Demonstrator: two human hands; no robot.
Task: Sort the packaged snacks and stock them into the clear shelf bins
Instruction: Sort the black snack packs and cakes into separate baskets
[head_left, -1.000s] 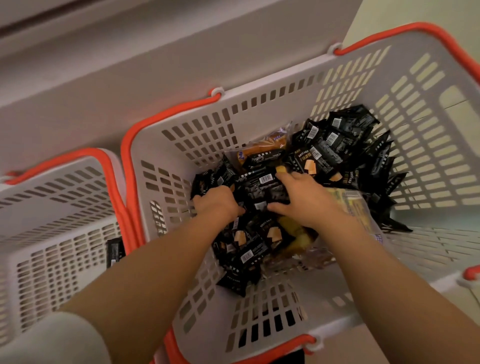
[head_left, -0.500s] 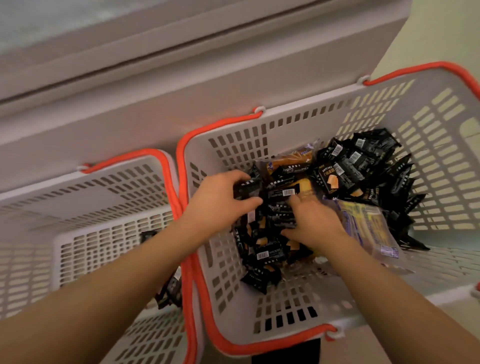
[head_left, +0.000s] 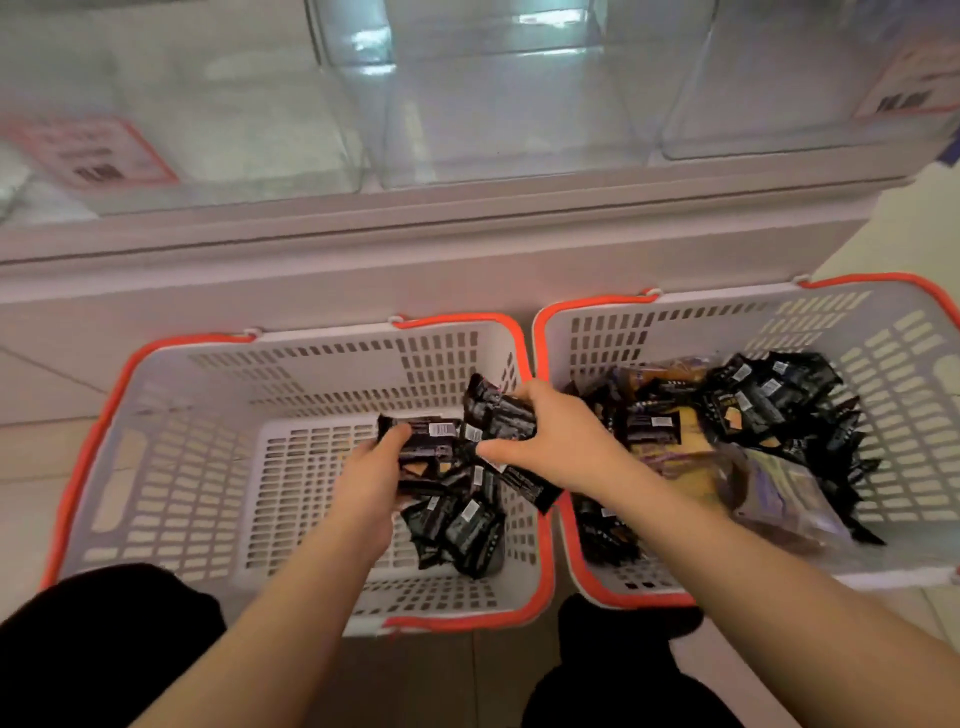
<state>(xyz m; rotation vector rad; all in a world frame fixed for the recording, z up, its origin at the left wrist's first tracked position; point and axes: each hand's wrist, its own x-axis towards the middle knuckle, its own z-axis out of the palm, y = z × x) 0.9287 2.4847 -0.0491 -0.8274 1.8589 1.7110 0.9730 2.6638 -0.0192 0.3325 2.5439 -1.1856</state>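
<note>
1. Black snack packets (head_left: 457, 525) lie in a small heap at the right side of the left basket (head_left: 171, 467), against its wall next to the right basket (head_left: 904, 415).
2. The left hand (head_left: 374, 478) is over the left basket, fingers curled around a bunch of black packets (head_left: 426, 441) — closed on them.
3. The right hand (head_left: 550, 441) reaches across the shared orange rims, fingers and thumb pinched around more black packets (head_left: 498, 415) held above the heap.
4. The right basket holds a larger pile of black packets (head_left: 779, 400) toward its back, with clear-wrapped yellowish snacks (head_left: 779, 499) beneath and in front of them.
5. Clear shelf bins (head_left: 509, 104) sit above both baskets on the white shelf (head_left: 415, 270) — blurred price tags (head_left: 93, 156) show at the left and right.
6. Dark trouser legs (head_left: 104, 649) frame the bottom edge.
</note>
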